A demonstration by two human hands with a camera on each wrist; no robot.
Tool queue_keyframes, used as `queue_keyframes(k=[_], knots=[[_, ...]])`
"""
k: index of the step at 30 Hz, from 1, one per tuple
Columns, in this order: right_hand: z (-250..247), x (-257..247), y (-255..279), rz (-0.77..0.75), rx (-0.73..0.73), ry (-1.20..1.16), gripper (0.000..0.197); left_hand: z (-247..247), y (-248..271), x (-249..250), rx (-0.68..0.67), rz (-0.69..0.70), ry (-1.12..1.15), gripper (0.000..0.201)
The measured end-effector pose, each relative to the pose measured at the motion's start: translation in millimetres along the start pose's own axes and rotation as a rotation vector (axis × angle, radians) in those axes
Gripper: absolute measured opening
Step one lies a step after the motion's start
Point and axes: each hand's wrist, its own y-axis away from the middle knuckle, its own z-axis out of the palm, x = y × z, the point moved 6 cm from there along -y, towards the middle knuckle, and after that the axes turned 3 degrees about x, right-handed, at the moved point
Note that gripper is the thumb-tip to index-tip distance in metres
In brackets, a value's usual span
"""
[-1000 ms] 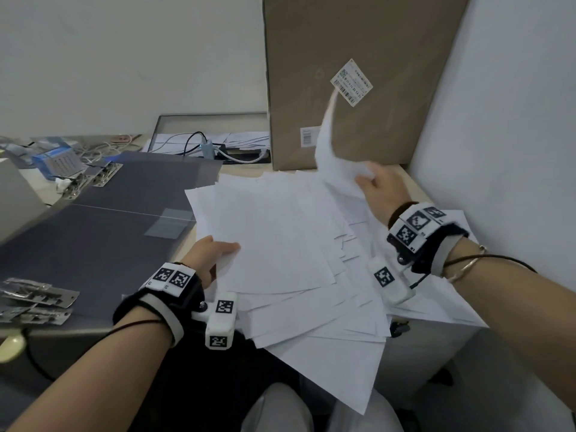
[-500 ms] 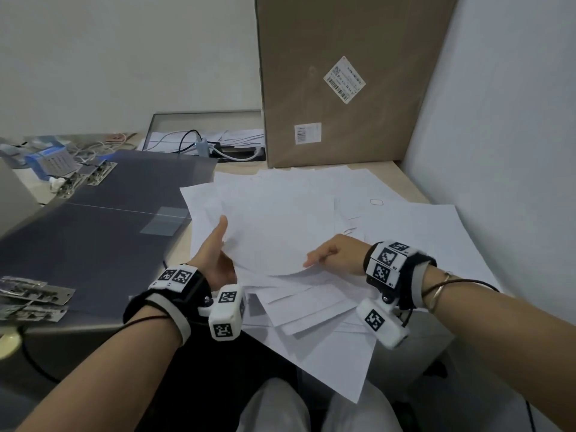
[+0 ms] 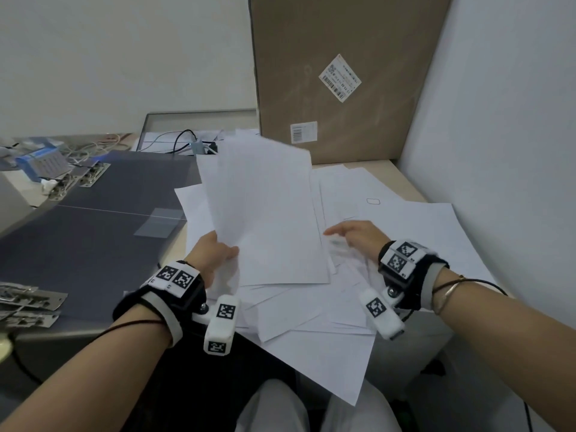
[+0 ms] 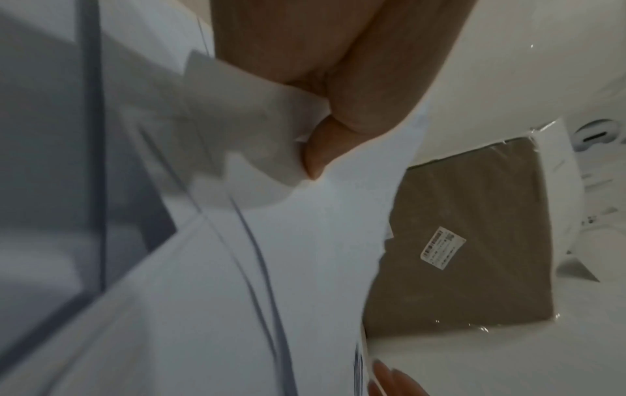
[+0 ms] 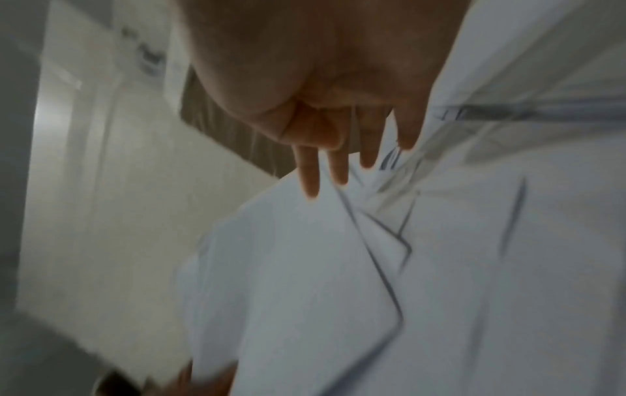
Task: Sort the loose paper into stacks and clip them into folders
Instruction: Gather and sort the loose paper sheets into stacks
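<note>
Left hand (image 3: 212, 254) pinches a sheaf (image 3: 268, 213) of white sheets by its lower left edge — tilted up above the loose paper (image 3: 327, 353) strewn over the desk. Right hand (image 3: 358, 238) fingers straight, holding nothing — just right of the sheaf.

**Desk and what rests on it**

A light wooden desk (image 3: 402, 179) runs into the corner of the white walls. Loose white sheets (image 3: 405, 244) are scattered over its right half, overlapping one another; some hang over the front edge. A large brown cardboard box (image 3: 343, 73) stands upright at the back, against the wall. To the left lie dark grey folders (image 3: 93, 232), opened flat, with metal clips (image 3: 28, 302) on them near the front left and more clips (image 3: 84, 177) at the far left. Behind the folders sit a blue box (image 3: 42, 159), tangled cables (image 3: 184, 141) and what may be a shallow grey tray (image 3: 199, 115); that area is small and unclear.
</note>
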Motion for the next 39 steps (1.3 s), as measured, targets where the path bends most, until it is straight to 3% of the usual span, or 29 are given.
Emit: queue_keyframes(k=[2,5,7,8,11,14,17,20,23,25,29,31,35,39], knots=[[-23.3,1.3,-9.8,0.037,0.122,-0.016,0.028,-5.6,2.7,8.4,-0.009,0.068,0.061,0.034],[-35.0,14.0,-18.0,0.184,0.073,-0.009,0.085,-13.6,7.6,19.0,-0.061,0.122,0.117,0.03],[-30.7,14.2,-20.1,0.244,-0.009,-0.173,0.106,-16.5,10.6,23.8,-0.132,0.137,0.128,0.033],[-26.5,11.0,-20.9,0.248,-0.056,-0.27,0.101,-17.0,12.3,26.5,-0.161,0.144,0.132,0.04],[-18.3,-16.4,-21.0,0.208,-0.094,-0.434,0.052,-16.3,15.6,40.7,-0.189,0.194,0.119,0.047],[-26.7,-47.9,-29.7,0.101,0.007,-0.555,0.04,-19.3,15.7,71.9,-0.127,0.32,0.13,0.033],[-42.1,-85.6,-33.1,-0.054,0.182,-0.516,0.028,-24.6,10.7,110.2,-0.033,0.429,0.163,0.034],[-37.3,-109.2,-40.6,-0.144,0.2,-0.632,0.046,-24.3,3.3,136.6,-0.005,0.465,0.26,0.037],[-25.6,-103.6,-46.8,-0.143,0.279,-0.795,0.066,-18.1,-6.2,134.5,0.017,0.436,0.334,0.039],[-15.3,-87.3,-50.8,-0.113,0.326,-0.843,0.058,-11.6,-11.8,121.1,0.036,0.379,0.381,0.035],[-2.0,-61.9,-51.3,-0.074,0.393,-0.723,0.017,0.6,-16.7,107.3,0.108,0.336,0.402,0.034],[-5.0,-62.5,-53.8,-0.094,0.42,-0.703,0.013,0.7,-17.5,114.4,0.144,0.352,0.395,0.03],[-19.6,-91.2,-56.0,-0.182,0.4,-0.766,0.03,-9.7,-17.3,142.8,0.12,0.419,0.442,0.027],[-52.3,-109.5,-62.9,-0.208,0.365,-0.594,0.054,-14.9,-22.4,146.7,0.007,0.411,0.381,0.037]])
